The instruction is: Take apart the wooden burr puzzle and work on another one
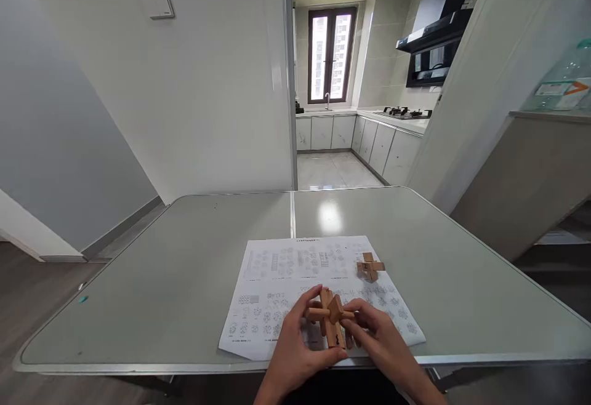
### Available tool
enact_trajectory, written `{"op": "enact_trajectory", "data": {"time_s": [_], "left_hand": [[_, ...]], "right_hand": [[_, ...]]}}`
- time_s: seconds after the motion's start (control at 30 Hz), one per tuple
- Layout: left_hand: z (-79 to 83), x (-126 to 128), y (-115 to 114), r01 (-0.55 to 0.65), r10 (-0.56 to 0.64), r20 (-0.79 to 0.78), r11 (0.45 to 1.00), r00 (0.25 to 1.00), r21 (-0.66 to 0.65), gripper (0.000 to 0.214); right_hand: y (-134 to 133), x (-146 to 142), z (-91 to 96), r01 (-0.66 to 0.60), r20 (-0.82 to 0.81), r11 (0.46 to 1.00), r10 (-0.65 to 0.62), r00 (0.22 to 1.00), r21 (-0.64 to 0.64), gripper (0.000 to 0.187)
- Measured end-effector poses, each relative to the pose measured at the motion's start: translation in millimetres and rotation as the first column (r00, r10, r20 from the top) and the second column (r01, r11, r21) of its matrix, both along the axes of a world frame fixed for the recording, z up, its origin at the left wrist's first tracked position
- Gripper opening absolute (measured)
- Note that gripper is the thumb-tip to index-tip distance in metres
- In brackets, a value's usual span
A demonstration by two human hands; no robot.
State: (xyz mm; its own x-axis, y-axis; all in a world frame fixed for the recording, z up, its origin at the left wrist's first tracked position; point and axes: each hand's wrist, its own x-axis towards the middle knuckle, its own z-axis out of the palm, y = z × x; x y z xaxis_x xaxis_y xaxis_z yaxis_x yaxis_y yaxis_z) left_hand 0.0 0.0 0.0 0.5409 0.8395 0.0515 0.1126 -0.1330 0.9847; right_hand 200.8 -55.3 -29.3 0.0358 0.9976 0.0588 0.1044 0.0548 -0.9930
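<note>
A wooden interlocking puzzle [330,317] of crossed sticks stands on a printed instruction sheet [281,276] near the table's front edge. My left hand [295,346] grips its left side, fingers curled around a stick. From the other side my right hand [381,337] pinches its right side. A second, smaller wooden cross puzzle [370,266] lies on the sheet's far right part, untouched.
The grey folding table [184,269] has a centre seam and a metal rim. A small teal speck [83,299] lies near its left edge. Beyond is a white wall, a doorway to a kitchen, and a counter [549,116] at the right.
</note>
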Motion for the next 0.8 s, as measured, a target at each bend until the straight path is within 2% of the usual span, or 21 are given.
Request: {"op": "enact_trajectory", "data": {"time_s": [0.17,0.27,0.63,0.8], "left_hand": [[2.6,1,0,-0.036,0.037,-0.045,0.999,0.998,0.034,0.091],[2.4,2,0,-0.051,0.054,-0.069,0.998,0.996,0.039,0.088],[1.9,1,-1,-0.036,0.043,-0.108,0.997,0.993,0.063,0.085],[-1.4,0,-1,-0.044,0.051,-0.076,0.995,0.996,0.085,0.087]], "right_hand": [[3,3,-0.7,-0.054,-0.037,0.998,0.054,0.998,-0.019,0.035],[3,4,0.6,-0.057,-0.004,0.998,0.057,0.998,-0.013,0.034],[-3,-2,3.8,0.023,0.063,0.999,-0.026,0.998,0.044,0.037],[-7,0,6.3,0.05,0.133,0.996,-0.06,0.989,0.076,0.036]]}}
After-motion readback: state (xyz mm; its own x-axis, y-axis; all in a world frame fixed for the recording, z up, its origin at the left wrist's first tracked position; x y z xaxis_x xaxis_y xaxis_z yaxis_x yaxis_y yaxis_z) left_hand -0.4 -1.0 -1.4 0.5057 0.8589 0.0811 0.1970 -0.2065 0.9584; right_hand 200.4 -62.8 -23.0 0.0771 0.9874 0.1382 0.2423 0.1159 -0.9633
